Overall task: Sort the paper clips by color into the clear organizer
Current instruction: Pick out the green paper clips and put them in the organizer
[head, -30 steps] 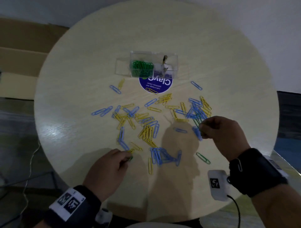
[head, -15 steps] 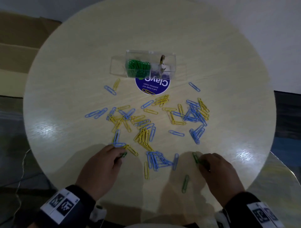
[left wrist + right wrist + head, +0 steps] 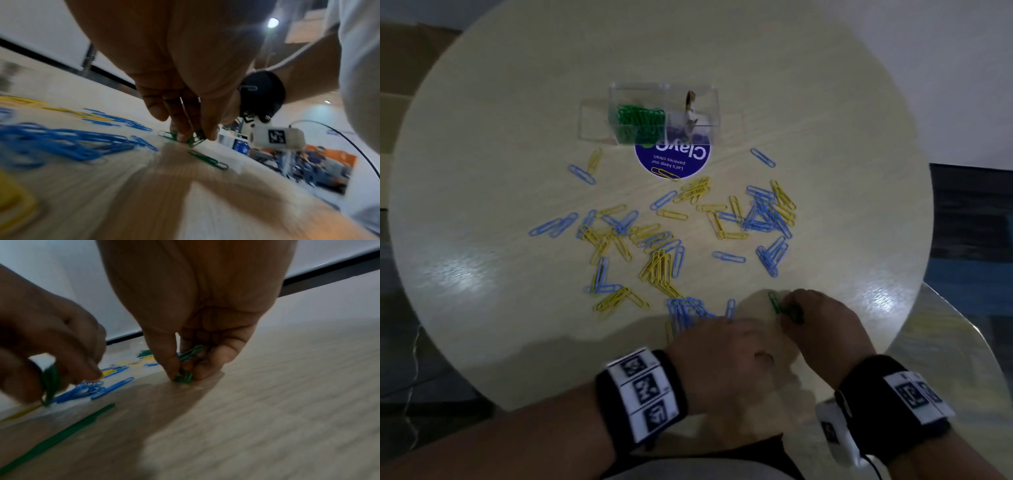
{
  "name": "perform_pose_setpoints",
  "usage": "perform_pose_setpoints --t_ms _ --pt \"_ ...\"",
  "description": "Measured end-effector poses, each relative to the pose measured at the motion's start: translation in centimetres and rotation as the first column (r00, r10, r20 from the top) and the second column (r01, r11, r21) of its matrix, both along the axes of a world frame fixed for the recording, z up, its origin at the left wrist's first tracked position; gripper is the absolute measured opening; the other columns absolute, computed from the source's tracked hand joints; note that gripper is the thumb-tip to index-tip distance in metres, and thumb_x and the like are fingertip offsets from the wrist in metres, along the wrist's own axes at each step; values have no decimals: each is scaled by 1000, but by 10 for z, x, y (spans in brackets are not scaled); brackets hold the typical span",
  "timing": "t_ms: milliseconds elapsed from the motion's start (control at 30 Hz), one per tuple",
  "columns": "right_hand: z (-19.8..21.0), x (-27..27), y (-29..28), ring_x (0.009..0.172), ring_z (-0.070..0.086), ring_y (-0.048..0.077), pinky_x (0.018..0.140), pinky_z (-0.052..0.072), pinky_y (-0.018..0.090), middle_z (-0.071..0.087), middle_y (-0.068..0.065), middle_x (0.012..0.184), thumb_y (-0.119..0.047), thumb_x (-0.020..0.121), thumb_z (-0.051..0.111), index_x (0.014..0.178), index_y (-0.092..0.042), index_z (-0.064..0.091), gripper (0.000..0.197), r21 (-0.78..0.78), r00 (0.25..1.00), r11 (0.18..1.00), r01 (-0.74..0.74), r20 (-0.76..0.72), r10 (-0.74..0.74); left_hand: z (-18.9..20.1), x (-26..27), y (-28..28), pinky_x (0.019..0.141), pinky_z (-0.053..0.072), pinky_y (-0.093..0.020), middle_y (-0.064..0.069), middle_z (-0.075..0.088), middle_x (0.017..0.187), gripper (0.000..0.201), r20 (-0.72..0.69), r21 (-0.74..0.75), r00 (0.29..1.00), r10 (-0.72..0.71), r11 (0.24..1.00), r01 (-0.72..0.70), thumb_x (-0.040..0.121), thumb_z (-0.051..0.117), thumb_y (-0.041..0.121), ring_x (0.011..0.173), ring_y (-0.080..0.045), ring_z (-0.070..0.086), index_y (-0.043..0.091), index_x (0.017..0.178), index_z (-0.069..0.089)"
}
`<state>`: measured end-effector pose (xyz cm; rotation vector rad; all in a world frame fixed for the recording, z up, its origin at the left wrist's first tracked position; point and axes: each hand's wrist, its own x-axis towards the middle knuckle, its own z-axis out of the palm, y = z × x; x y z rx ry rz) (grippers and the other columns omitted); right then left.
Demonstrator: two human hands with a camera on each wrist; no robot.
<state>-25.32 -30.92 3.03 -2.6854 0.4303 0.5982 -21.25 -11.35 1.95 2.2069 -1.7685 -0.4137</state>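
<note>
Right hand [image 3: 197,308] pinching green clips [image 3: 185,369] on tabletop [image 3: 825,120]; left hand [image 3: 47,340] pinching clips too, visible only from right wrist view.

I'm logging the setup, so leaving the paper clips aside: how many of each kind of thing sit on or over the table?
Clear organizer: 1
Round blue sticker: 1
Hands: 2, left hand and right hand
Total: 4
</note>
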Motion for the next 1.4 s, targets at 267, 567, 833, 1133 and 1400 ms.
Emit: perform_pose_setpoints --t_ms 267,567,833,1133,1400 --pt "-6 9 1 85 62 37 69 47 36 66 12 86 -19 75 67 91 -15 68 16 60 991 997 -43 133 35 -6 7 5 57 52 -34 1 62 86 13 27 194 1000 -13 981 8 76 59 14 82 -23 61 21 82 67" --pt "-11 23 17 82 64 36 67 50 36 70 12 85 -21 75 66 86 -16 69 13 104 975 992 -67 216 44 -1 -9 16 51 51 -35 -12 62 95 32 136 291 978 155 938 -189 73 58 1 70 -27 59 4 103 67" --pt "12 73 13 66 64 11 66 49 25 69 -5 69 -21 76 76 79 -25 72 7 340 953 936 96 240 -185 23 45 45 73 46 -35 1 62 93 13 -310 143 669 675 729 -669 86 60 24 87 -20 58 23 100 62" --pt "47 220 39 57 67 17 65 59 41 71 1 65 -22 73 74 77 -20 72 5 482 935 875 48 286 -209 49 223 58 71 50 -27 -3 72 77 8 -401 -71 198 895 185 -980 84 65 20 74 -19 68 17 90 69" --pt "45 315 86 77 69 25 75 56 35 71 7 72 -26 75 72 74 -12 75 14 371 974 929 -14 215 -71 28 294 49 92 47 -27 -9 72 110 27 -297 -49 170 940 163 -985 88 62 19 105 -23 65 9 112 71"
